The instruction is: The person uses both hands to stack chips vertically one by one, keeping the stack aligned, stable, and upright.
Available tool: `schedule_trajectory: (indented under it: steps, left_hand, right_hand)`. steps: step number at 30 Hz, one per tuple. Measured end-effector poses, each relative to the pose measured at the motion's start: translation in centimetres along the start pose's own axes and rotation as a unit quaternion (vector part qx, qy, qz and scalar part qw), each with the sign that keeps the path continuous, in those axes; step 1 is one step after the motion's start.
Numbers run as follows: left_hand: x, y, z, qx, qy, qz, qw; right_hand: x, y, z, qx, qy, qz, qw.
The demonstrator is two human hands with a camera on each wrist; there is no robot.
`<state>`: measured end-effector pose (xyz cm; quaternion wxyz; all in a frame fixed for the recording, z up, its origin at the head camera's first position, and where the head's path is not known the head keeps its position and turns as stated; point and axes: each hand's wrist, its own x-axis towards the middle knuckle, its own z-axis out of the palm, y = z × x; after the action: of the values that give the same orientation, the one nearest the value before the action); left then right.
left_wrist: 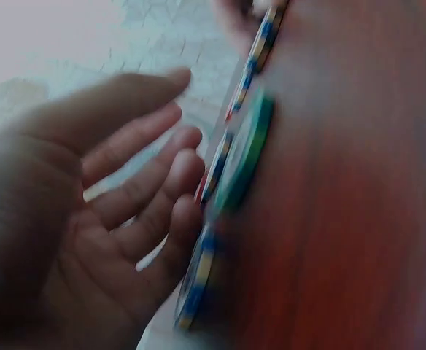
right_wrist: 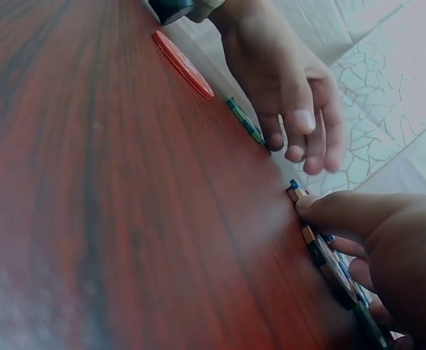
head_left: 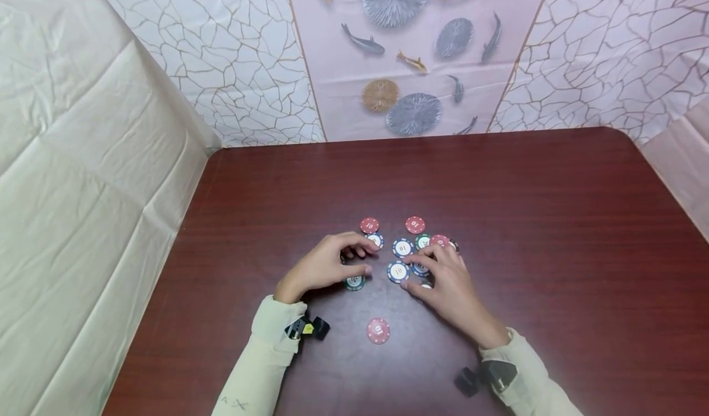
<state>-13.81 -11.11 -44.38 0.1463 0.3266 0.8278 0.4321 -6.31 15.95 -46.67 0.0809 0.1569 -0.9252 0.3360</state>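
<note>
My left hand point(head_left: 327, 263) hovers over the left chips with fingers apart and nothing between them. Near its thumb lies a green poker chip point(head_left: 355, 283). A white-faced blue-edged chip point(head_left: 375, 240) shows by its fingertips. My right hand point(head_left: 451, 284) has its thumb and index finger at opposite edges of a blue poker chip point(head_left: 398, 272); the right wrist view shows the thumb point(right_wrist: 319, 208) against a chip's rim. Another blue chip point(head_left: 403, 248) lies just beyond. Under and behind the right fingers are more chips, partly hidden, including a green one point(head_left: 423, 242) and a red one point(head_left: 440, 240).
Two red chips point(head_left: 369, 225) point(head_left: 415, 224) lie at the far side of the group. One red chip point(head_left: 378, 330) sits alone nearer the front. The dark red-brown table point(head_left: 266, 200) meets a patterned cloth point(head_left: 249, 65) behind and a pale cloth point(head_left: 94, 188) at left.
</note>
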Motion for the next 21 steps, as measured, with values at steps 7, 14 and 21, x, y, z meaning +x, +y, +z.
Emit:
schedule_trajectory:
  steps: [7,14,21]
  left_hand:
    - [-1.2,-0.8,-2.0,-0.022,0.011,-0.01,0.9997]
    - [-2.0,-1.3,-3.1,-0.01,-0.025,-0.038,0.9989]
    - [-2.3,-1.7,-3.3,0.052,-0.089,-0.014,0.9946]
  right_hand:
    - [-0.1,0.1,0.1,0.003,-0.002,0.004,1.0]
    - [-0.3,0.1,0.2,0.003,-0.001,0.013,1.0]
    - [0.0,0.1,0.2,0.001,-0.003,0.006,1.0]
